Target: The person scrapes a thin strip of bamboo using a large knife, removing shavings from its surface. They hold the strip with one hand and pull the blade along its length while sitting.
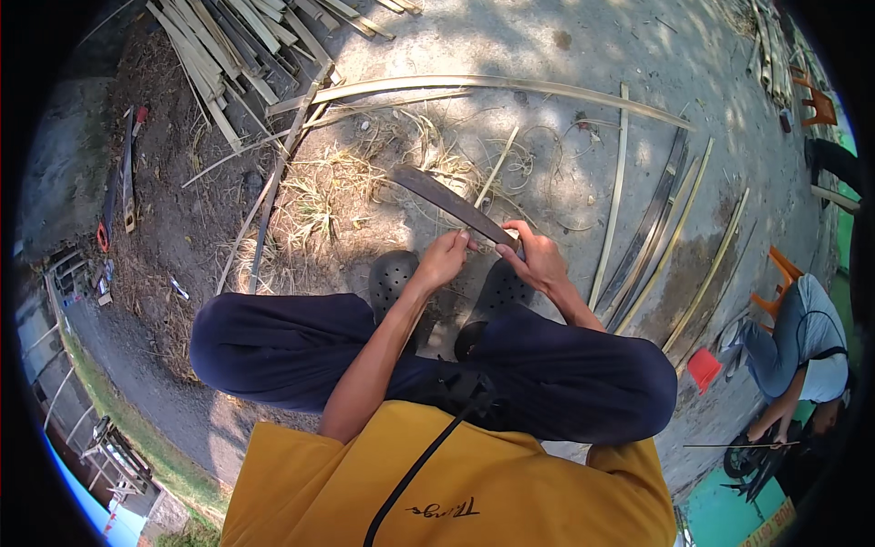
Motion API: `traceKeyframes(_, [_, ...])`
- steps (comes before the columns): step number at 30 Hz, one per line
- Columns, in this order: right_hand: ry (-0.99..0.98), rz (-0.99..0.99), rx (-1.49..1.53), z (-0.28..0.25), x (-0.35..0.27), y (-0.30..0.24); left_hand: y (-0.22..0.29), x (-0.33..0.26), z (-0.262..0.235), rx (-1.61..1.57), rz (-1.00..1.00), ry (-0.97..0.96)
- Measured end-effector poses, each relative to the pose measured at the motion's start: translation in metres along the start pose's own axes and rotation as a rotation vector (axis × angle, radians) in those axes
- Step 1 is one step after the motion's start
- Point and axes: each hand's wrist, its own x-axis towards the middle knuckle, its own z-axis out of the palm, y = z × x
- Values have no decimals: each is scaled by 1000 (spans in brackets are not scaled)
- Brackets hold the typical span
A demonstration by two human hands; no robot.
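Note:
Seated low, I grip a machete in my right hand point(538, 262), fingers wrapped round its handle end. The dark, broad blade of the machete point(448, 202) points up and to the left, away from my knees. My left hand point(444, 262) is closed in a pinch just left of the handle, below the blade. A thin pale bamboo strip point(499, 166) shows beyond the blade and passes behind it, in line with my left fingertips. Where the strip meets the fingers is mostly hidden. Both hands are above my dark clogs point(499, 290).
Curled shavings point(319, 196) litter the ground ahead. A long split bamboo piece point(510, 84) lies across the far side; several strips point(652, 214) lie at right. A bamboo pile point(214, 46) is far left, near a saw point(128, 182). Another person point(793, 337) sits at right.

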Motion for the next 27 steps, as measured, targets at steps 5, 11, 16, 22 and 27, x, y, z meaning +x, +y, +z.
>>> traceKeyframes(5, [-70, -24, 5, 14, 6, 1, 23, -10, 0, -371, -290, -90])
traceKeyframes(11, [-85, -16, -55, 12, 14, -3, 20, -9, 1, -342, -252, -77])
traceKeyframes(16, [-68, 11, -30, 10, 23, 10, 23, -13, 12, -236, -208, -30])
traceKeyframes(22, [-59, -33, -26, 11, 32, 8, 2, -4, 9, -54, -115, 30])
traceKeyframes(27, [53, 84, -35, 5, 39, 26, 20, -19, 18, -174, -165, -24])
